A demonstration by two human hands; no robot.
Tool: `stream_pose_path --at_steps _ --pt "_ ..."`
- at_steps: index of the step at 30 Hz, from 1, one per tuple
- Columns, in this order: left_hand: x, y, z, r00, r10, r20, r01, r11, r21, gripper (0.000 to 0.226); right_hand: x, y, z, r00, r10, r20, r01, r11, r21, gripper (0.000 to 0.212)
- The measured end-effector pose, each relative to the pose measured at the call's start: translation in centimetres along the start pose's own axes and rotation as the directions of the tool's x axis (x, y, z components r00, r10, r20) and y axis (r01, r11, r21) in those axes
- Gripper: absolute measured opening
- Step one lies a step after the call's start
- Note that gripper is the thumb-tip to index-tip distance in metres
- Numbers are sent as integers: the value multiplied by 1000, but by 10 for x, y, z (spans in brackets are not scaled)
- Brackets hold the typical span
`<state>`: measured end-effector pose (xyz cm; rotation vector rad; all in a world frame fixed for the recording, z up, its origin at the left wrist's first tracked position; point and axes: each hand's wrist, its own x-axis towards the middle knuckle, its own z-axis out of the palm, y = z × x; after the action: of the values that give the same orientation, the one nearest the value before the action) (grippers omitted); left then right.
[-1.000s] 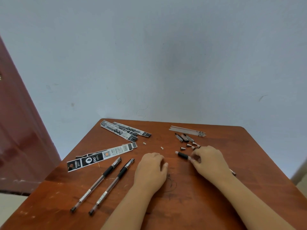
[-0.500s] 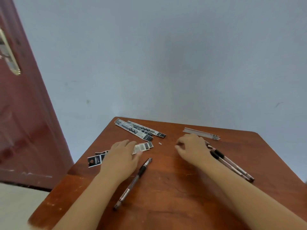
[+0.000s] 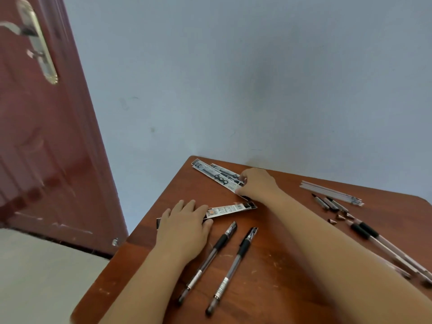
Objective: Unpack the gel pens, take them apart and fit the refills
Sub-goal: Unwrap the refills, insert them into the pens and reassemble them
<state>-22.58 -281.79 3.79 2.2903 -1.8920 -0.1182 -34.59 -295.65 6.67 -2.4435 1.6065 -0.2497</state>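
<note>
**Hands on the pen packets, pens lying on the table**

Head view: I'm looking down at a brown wooden table [image 3: 268, 265] against a blue-grey wall [image 3: 233, 78], red door [image 3: 35, 136] off to the left. My left hand [image 3: 184, 226] lies flat, palm down, fingers spread and unclenched, pressing the near end of one printed pen packet [image 3: 230, 209] that runs off to the right from under it. My right hand [image 3: 256, 183] reaches to the far left corner of the table, fingers curled onto the end of two more packets [image 3: 214, 173] stacked side by side there; it touches them, but I cannot tell if it is really gripping. Two whole gel pens [image 3: 224, 263] with black grips lie near each other just right of my left forearm, slanted, caps pointing away from me. On the right side, a bundle of thin refills [image 3: 332, 192] lies near the far edge. Just nearer are some pen caps [image 3: 329, 203] and small tip pieces [image 3: 340, 217]. Two more pen barrels [image 3: 383, 247] with black grips lie beside my right forearm, running to the right edge.
</note>
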Motion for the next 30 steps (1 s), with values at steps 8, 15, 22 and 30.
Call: stream_pose_path --at_steps 8,15,22,30 --pt "-5 3 -7 989 11 -150 -21 998 -65 46 -20 7 -15 994 -15 -112 45 962 270 21" --pt "-15 44 -39 938 -13 -346 -121 925 -362 43 -96 39 -52 966 6 -257 134 842 523 12" --pt "-32 115 -57 955 -221 -196 -76 456 -887 33 -158 68 -52 818 -224 -530 432 847 308 22" --pt "-39 171 -51 959 -211 -190 -114 325 -939 24 -197 112 -42 765 -412 -495 541 829 145 29"
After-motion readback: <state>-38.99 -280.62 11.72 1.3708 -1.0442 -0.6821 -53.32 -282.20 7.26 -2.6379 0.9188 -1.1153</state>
